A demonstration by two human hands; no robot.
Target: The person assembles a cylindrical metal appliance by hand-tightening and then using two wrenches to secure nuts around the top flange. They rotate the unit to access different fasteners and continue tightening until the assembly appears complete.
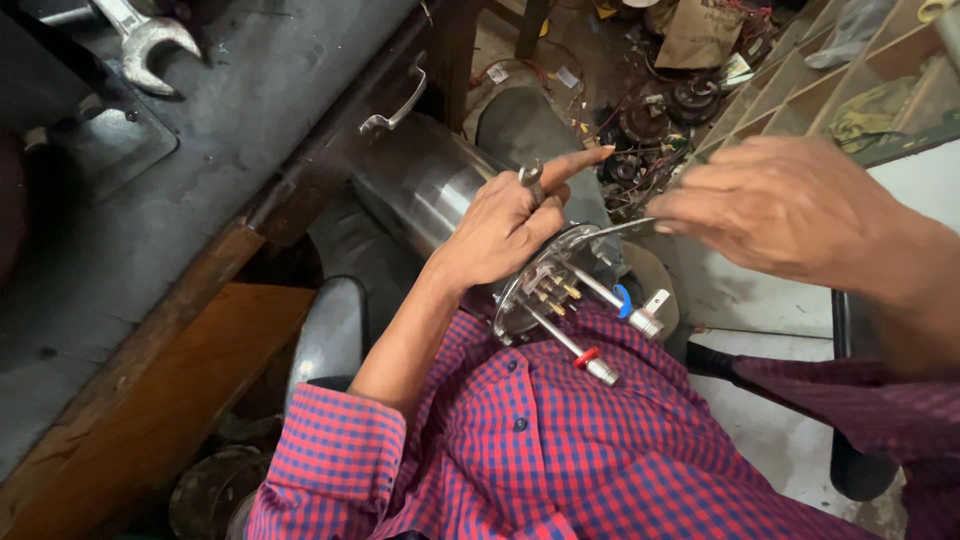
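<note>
A shiny steel cylinder (425, 175) lies across my lap, its round end plate (520, 300) facing me. Two metal pipes stick out of the plate, one with a red ring (587, 357) and one with a blue ring (624, 300), beside small brass terminals (556, 293). My left hand (505, 225) rests on the cylinder's end, index finger stretched out, with a small spanner (532, 180) held between its fingers. My right hand (775, 205) hovers just right of the plate, blurred, fingertips pinching a thin metal strip (625, 227) at the rim.
A dark workbench (200, 150) lies to the left with a large open-end spanner (150, 40) on top and a metal drawer handle (400, 105) on its edge. Motor parts and wires (650, 125) litter the floor ahead. Wooden pigeonhole shelves (830, 90) stand at the right.
</note>
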